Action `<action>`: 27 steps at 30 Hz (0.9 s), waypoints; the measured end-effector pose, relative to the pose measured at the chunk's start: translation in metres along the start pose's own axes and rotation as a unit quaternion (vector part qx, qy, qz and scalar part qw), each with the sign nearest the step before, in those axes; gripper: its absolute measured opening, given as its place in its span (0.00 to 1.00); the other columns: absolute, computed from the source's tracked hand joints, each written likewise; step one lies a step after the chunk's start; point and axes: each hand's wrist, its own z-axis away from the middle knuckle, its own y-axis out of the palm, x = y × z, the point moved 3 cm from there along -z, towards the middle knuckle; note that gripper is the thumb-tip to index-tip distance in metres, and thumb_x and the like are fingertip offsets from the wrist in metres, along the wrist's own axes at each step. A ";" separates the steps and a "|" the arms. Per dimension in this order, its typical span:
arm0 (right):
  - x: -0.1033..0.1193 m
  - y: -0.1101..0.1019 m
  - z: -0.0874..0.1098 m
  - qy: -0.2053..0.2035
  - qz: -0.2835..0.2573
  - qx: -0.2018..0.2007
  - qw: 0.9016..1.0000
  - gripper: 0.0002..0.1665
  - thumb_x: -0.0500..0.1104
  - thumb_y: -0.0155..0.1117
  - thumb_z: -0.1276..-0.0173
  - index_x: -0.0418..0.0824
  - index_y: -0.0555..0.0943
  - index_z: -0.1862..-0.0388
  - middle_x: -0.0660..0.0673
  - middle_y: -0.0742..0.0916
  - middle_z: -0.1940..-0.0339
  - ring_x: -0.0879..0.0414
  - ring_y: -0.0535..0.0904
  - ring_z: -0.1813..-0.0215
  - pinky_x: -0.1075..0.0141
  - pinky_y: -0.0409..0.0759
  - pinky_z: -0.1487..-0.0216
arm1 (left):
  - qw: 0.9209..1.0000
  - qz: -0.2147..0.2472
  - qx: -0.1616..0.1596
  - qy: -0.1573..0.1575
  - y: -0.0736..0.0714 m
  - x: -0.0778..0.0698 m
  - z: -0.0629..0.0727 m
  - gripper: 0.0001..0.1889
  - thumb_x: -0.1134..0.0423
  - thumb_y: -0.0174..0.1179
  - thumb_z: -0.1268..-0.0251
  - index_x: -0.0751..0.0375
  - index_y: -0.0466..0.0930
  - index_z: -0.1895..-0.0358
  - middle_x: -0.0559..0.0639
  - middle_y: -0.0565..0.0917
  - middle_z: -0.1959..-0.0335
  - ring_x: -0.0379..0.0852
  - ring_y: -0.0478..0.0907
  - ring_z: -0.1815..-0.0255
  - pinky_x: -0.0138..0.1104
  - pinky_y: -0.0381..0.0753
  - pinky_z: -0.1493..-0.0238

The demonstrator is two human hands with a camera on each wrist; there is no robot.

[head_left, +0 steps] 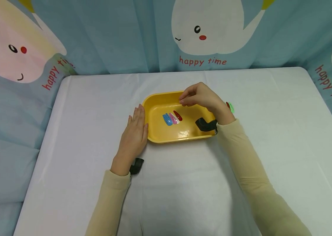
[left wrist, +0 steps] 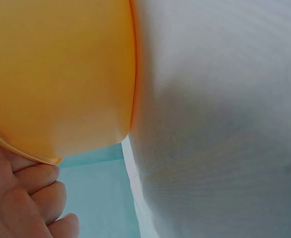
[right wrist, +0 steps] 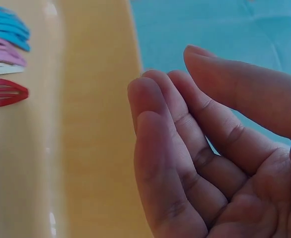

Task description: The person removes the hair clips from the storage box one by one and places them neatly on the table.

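A yellow tray (head_left: 166, 135) holds a row of snap hair clips: blue clips (head_left: 167, 119), a pink clip (head_left: 173, 118) with a white one against it, and a red clip (head_left: 178, 115). My left hand (head_left: 134, 134) lies along the tray's left end, straight fingers touching the rim; the left wrist view shows those fingers (left wrist: 45, 179) at the rim from below. Over the tray's far right part hovers my right hand (head_left: 202, 98). In the right wrist view its fingers (right wrist: 153, 144) are loosely bent, the thumb stands apart from them, and nothing is between them.
Right of the tray, a green clip (head_left: 231, 107) and a red clip lie on the white tablecloth (head_left: 272, 137), partly hidden behind my right wrist. Black wrist cameras (head_left: 205, 125) sit on both wrists. A blue printed curtain (head_left: 124, 39) hangs beyond the table.
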 end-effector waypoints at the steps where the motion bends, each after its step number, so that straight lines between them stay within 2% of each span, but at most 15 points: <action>1: -0.001 0.001 -0.001 0.003 0.001 0.004 1.000 0.10 0.32 0.63 0.38 0.27 0.83 0.61 0.45 0.87 0.70 0.49 0.83 0.64 0.65 0.82 0.59 | 1.000 0.000 -0.001 0.000 0.000 0.000 0.000 0.30 0.63 0.41 0.25 0.71 0.44 0.27 0.60 0.48 0.25 0.51 0.42 0.25 0.47 0.44 0.28; 8: -0.009 0.008 -0.007 0.030 0.017 0.026 0.999 0.09 0.34 0.64 0.38 0.28 0.83 0.61 0.45 0.86 0.70 0.41 0.80 0.61 0.65 0.81 0.60 | 1.000 0.001 -0.001 0.002 0.000 -0.002 0.000 0.30 0.64 0.42 0.26 0.71 0.44 0.27 0.60 0.48 0.25 0.52 0.43 0.25 0.47 0.43 0.28; 16: -0.015 0.014 -0.012 0.046 0.046 0.027 0.998 0.07 0.31 0.64 0.39 0.27 0.83 0.65 0.45 0.85 0.72 0.56 0.78 0.70 0.67 0.80 0.63 | 1.000 0.001 0.008 -0.003 -0.001 -0.002 -0.001 0.30 0.63 0.41 0.25 0.71 0.43 0.27 0.61 0.47 0.25 0.51 0.42 0.25 0.46 0.42 0.27; 22: -0.023 0.015 -0.015 0.055 0.072 0.027 0.996 0.05 0.31 0.65 0.40 0.28 0.84 0.69 0.48 0.84 0.78 0.57 0.75 0.73 0.70 0.76 0.70 | 1.000 0.000 0.009 -0.003 0.000 -0.002 -0.001 0.30 0.63 0.40 0.25 0.71 0.43 0.27 0.60 0.47 0.25 0.52 0.42 0.25 0.46 0.42 0.28; 27: -0.027 0.017 -0.017 0.071 0.100 0.037 0.992 0.05 0.32 0.66 0.41 0.28 0.85 0.69 0.47 0.84 0.78 0.56 0.74 0.72 0.69 0.74 0.68 | 1.000 0.001 0.007 -0.003 0.000 -0.001 -0.001 0.30 0.63 0.40 0.25 0.72 0.44 0.27 0.60 0.47 0.25 0.52 0.42 0.25 0.47 0.42 0.28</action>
